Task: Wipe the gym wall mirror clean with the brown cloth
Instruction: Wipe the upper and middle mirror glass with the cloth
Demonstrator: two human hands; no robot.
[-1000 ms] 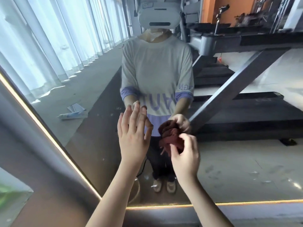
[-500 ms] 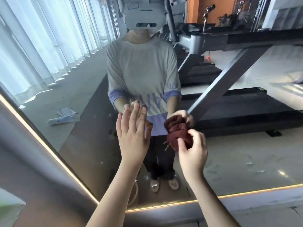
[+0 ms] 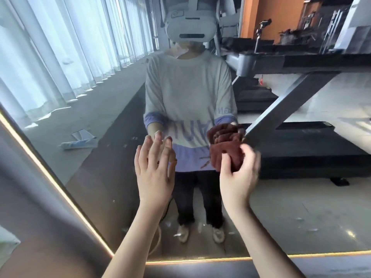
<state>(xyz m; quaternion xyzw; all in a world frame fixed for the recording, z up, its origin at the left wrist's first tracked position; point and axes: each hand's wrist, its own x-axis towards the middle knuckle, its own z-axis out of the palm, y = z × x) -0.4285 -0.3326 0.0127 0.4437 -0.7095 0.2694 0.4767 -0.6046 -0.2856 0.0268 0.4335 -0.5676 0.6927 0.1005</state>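
Observation:
The wall mirror [image 3: 301,207] fills most of the view, framed by a lit strip along its left and bottom edges. My right hand [image 3: 239,175] grips the bunched brown cloth [image 3: 224,153] and holds it against the glass right of centre. The cloth's reflection sits just above it. My left hand [image 3: 155,171] is flat with straight fingers, its fingertips touching the mirror to the left of the cloth. The glass shows smudges low down on the right.
A grey wall panel [image 3: 30,197] borders the mirror on the left. The mirror reflects a person in a headset, white curtains, a treadmill frame and paper scraps on the floor. The lit bottom edge [image 3: 200,258] runs just below my forearms.
My right hand has carried the cloth up and to the right across the glass. My left hand has kept its place against the mirror. The camera has tilted upward.

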